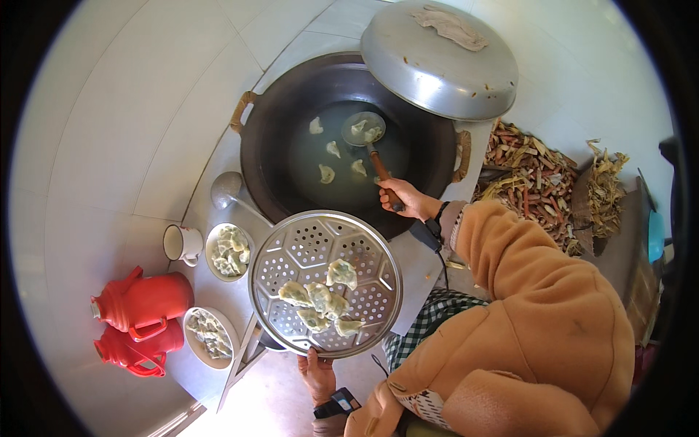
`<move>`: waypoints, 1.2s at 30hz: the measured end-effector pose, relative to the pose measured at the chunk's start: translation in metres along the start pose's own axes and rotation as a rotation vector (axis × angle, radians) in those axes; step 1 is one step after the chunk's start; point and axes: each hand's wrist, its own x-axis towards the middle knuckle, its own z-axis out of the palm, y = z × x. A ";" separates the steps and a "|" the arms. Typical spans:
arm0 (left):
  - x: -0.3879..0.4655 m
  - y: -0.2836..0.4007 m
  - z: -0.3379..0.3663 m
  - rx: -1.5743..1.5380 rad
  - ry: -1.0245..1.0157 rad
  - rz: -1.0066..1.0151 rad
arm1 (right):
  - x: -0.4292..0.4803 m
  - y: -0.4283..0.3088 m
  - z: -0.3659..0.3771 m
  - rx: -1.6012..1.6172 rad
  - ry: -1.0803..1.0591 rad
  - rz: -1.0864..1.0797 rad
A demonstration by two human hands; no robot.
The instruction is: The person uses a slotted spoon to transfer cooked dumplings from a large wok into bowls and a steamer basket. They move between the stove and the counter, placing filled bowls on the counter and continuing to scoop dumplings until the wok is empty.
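My right hand grips the wooden handle of a skimmer whose round metal head holds dumplings in a large dark wok. Several other dumplings lie in the cloudy water around it. My left hand holds the near rim of a round perforated metal steamer tray, with the thumb at its edge. A cluster of dumplings rests on the tray's nearer half. The tray's far edge overlaps the wok's near rim in this view; whether they touch, I cannot tell.
A large metal lid with a cloth on top covers the wok's far right edge. Left of the tray are a ladle, an enamel mug, two bowls of dumplings and red thermos flasks. Corn cobs and husks are piled at right.
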 end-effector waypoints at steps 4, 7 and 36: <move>-0.003 0.002 -0.001 -0.020 -0.030 -0.010 | 0.014 -0.005 -0.004 -0.146 0.001 -0.007; -0.004 0.001 0.000 -0.011 0.012 0.017 | 0.028 -0.016 -0.006 -0.330 0.020 0.001; 0.088 -0.012 0.037 0.009 -0.102 -0.034 | -0.076 -0.078 0.038 -0.349 -0.297 0.063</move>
